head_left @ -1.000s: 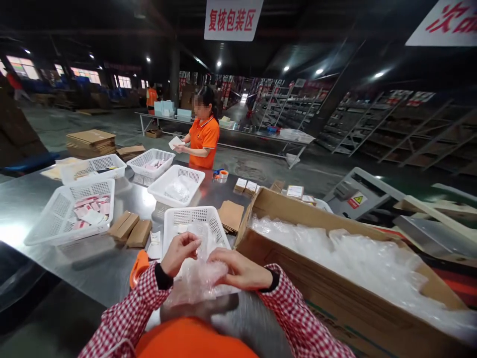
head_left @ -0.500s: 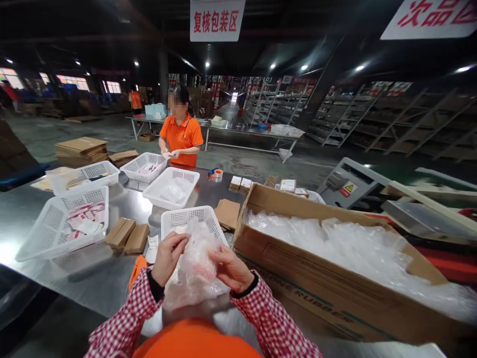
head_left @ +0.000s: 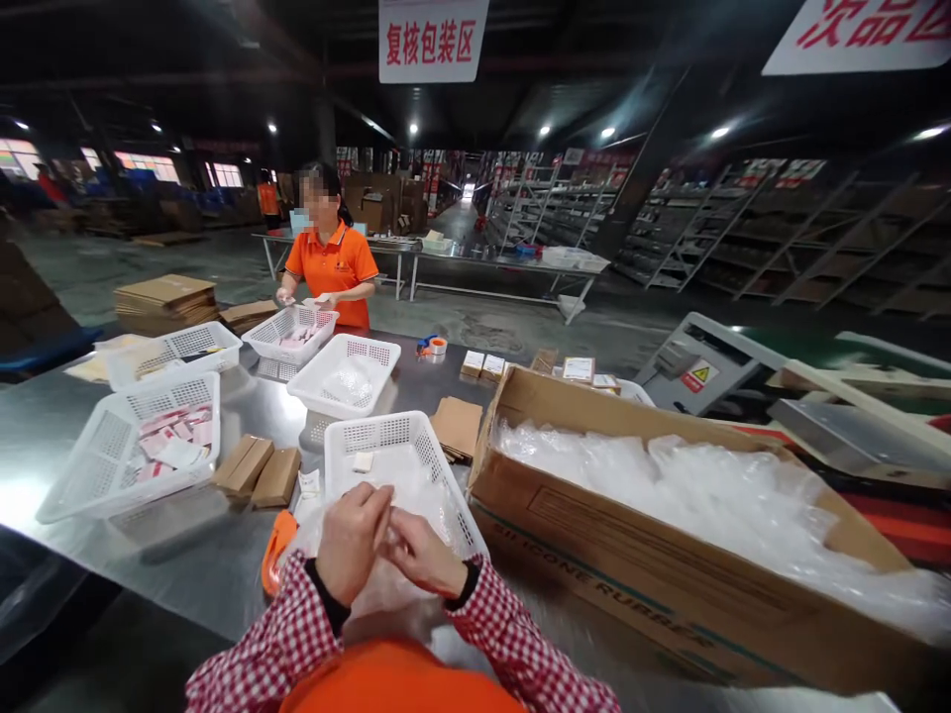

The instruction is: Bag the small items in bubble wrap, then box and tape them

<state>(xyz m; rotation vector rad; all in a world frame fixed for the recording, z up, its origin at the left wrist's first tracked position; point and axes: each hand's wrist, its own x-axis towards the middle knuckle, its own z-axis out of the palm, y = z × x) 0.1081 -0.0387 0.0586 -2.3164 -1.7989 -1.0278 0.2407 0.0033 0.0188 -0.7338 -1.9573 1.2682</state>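
Plastic wrap (head_left: 387,586): we had it below our hands, at the near end of the white basket (head_left: 380,430).
Left hand (head_left: 352,540): our fingers were curled shut, pinching the wrap.
Right hand (head_left: 425,555): we pinched it too, fingertips beside the left's.
Cardboard box (head_left: 631,564): stood open to our right.

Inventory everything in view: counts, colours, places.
Table: one, silver, foreground
Baskets: at least five, white, on table
Carton: one, brown, right
Plastic wrap: pile, clear, in carton
Small boxes: two, brown, beside nearest basket
Tape roll: one, orange, far edge
Signs: two, white, overhead
People: at least two, orange, beyond table
Shelving: several, grey, background
Unclear object: one, orange, beside left wrist
Film: some, clear, below hands
Left hand, right hand: one each, checked sleeves, centre
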